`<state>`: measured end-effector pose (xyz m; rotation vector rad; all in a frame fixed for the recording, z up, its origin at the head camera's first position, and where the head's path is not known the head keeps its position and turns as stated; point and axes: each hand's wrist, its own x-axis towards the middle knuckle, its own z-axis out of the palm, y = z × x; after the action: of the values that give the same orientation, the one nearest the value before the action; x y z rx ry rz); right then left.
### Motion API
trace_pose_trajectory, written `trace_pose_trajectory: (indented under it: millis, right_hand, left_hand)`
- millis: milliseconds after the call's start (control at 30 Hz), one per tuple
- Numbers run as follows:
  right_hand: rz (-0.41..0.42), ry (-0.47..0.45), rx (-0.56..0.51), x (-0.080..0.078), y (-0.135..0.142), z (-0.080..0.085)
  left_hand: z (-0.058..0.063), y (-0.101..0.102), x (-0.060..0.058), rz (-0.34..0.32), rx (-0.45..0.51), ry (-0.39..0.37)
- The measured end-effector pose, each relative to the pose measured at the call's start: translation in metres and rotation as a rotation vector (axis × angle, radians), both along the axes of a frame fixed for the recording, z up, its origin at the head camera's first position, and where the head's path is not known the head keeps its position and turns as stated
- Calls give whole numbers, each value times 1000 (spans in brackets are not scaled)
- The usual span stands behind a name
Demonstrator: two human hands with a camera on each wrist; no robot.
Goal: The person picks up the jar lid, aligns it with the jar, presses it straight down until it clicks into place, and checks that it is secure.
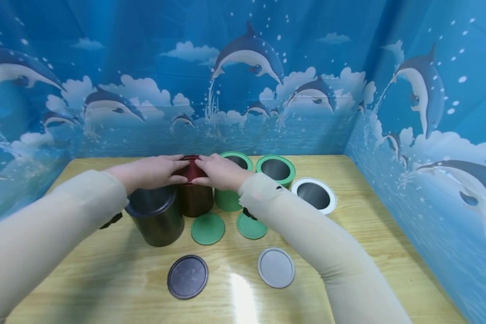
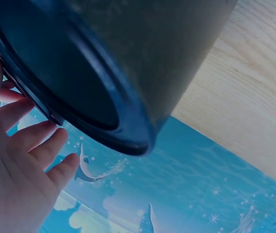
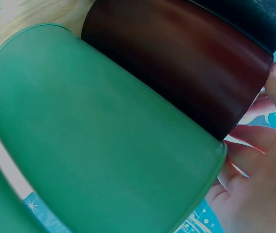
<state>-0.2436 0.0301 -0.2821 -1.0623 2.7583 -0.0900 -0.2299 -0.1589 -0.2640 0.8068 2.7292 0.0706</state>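
A dark red can (image 1: 196, 198) stands between a black can (image 1: 158, 227) and a green can (image 1: 228, 200), and a red lid (image 1: 192, 173) lies across its top. My left hand (image 1: 150, 172) rests on the left side of that lid with fingers extended. From the right, my right hand (image 1: 223, 172) touches the same lid, thumb on the near side and fingers towards the far rim. The left wrist view shows the black can's open mouth beside my left fingers (image 2: 45, 141). In the right wrist view, the right fingers (image 3: 247, 141) reach the red can's top edge.
Further right stand a second green can (image 1: 292, 175) and a white-rimmed can (image 1: 333, 204), both uncovered. Loose on the wooden table (image 1: 117, 288) lie two green lids (image 1: 208, 229), a black lid (image 1: 187, 276) and a pale grey lid (image 1: 276, 267). A dolphin-printed curtain (image 1: 154, 130) hangs behind.
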Motion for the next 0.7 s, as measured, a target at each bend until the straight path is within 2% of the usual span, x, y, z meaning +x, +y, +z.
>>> trace_pose_trajectory:
  millis: [333, 700]
  right_hand:
    - [-16, -57, -15, -2, -2, 1]
    - [-5, -68, -46, -3, -4, 2]
  left_hand:
    - [-3, 0, -7, -14, 118, 18]
    - [-2, 2, -4, -14, 142, 42]
